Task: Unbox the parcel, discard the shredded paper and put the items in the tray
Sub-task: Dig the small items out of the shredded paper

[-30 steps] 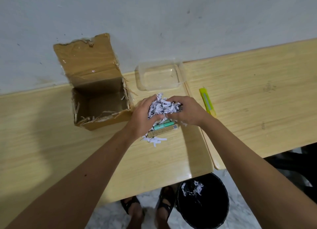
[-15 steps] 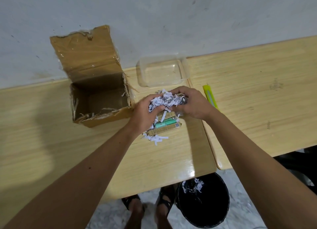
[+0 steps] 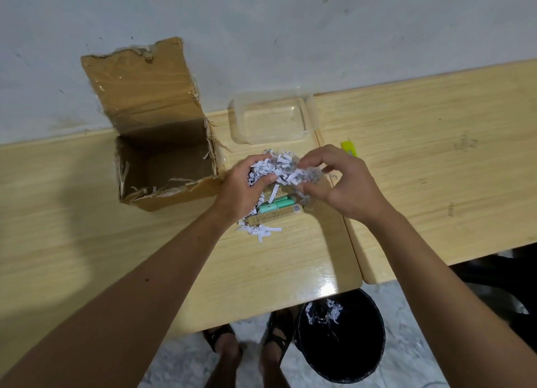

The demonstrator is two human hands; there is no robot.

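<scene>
Your left hand [image 3: 242,184] and right hand [image 3: 343,184] gripped the shredded paper [image 3: 283,169] at frame centre, discard step underway. The next move called for carrying it to the bin [image 3: 348,358], lower right.

White black-printed shredded paper [image 3: 279,169], mint-green items [image 3: 274,206], brown box [image 3: 162,155], black bin [image 3: 343,341], yellow cutter [image 3: 348,148]

Yellow cutter [image 3: 349,149] (mostly hidden); box labels unreadable.
</scene>
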